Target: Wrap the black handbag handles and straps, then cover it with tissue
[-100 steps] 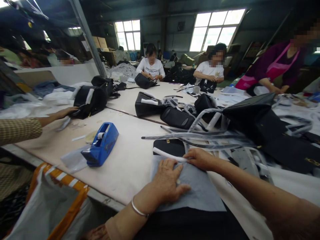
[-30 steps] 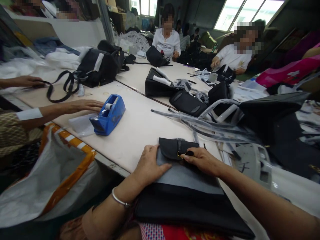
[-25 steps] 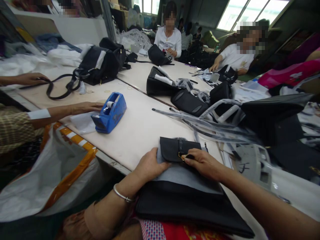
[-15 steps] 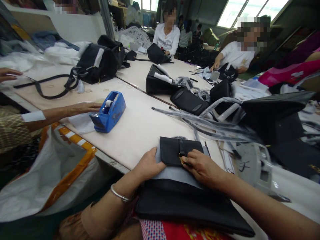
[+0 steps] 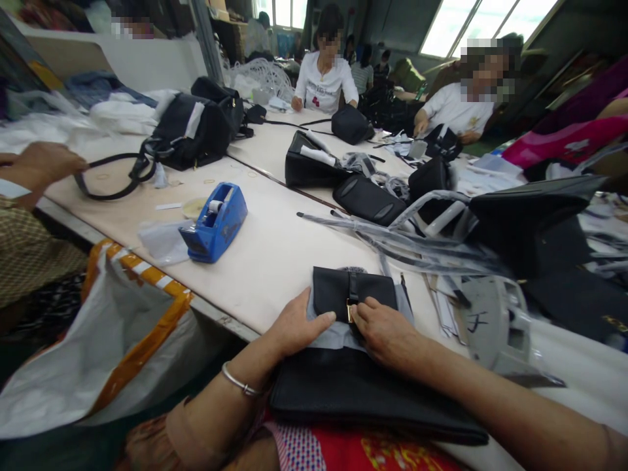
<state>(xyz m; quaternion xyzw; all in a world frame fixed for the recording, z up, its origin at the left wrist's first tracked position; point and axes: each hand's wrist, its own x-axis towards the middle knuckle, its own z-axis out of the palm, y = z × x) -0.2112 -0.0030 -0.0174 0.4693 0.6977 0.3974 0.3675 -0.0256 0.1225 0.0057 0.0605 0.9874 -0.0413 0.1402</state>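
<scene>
In front of me lies a black bag (image 5: 343, 386), its upper part with a small black flap (image 5: 328, 291) resting over grey lining sheet (image 5: 331, 337). A short strap with a gold-coloured buckle (image 5: 350, 311) runs down the middle of the flap. My left hand (image 5: 294, 325) grips the bag's left edge, thumb on top of the flap and the other fingers mostly hidden beneath. At the buckle's right side, my right hand (image 5: 385, 332) is closed in a pinch on the strap end, which its fingers largely cover.
A blue tape dispenser (image 5: 220, 226) stands left of centre. Beyond it lies a black bag (image 5: 189, 131), its strap held by a co-worker's hand (image 5: 46, 163). Wrapped straps (image 5: 392, 245) and black bag parts (image 5: 370, 198) crowd the right. An orange-edged sack (image 5: 142, 327) hangs open below.
My right fingers have shifted slightly, showing more of the buckle; my left thumb reaches further over the flap. A co-worker's hand has left the tape dispenser. The far black bag has moved right.
</scene>
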